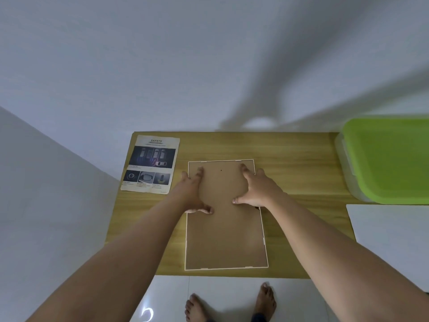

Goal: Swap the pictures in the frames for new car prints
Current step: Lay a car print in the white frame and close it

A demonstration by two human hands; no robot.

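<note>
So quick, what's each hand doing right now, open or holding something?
Left hand: open, fingers spread flat on the brown backing board.
Right hand: open, pressing flat on the same board.

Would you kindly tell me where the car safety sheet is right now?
In the head view, the car safety sheet lies flat on the far left corner of the table, just left of the face-down frame and apart from it.

wooden table [290, 159], frame [225, 240], car print [151, 163], green-lidded box [390, 159]
</note>
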